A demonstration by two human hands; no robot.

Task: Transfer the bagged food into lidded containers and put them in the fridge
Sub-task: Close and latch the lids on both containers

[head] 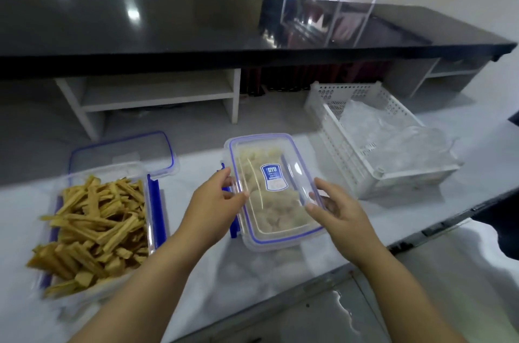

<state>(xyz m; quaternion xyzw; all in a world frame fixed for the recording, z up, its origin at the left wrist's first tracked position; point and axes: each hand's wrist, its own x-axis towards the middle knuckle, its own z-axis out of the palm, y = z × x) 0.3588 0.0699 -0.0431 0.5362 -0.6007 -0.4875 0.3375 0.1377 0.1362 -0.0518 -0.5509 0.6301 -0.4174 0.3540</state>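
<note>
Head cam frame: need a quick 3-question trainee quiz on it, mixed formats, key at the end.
1. True or false: the container of yellow strips has its lid on.
2. The left hand and the right hand both grip: A a spoon; B the labelled lid; C a knife.
3. Fill in: the crumpled clear bags lie in the white ___.

Key
1. False: its loose lid lies on the counter behind it.
2. B
3. basket
</note>
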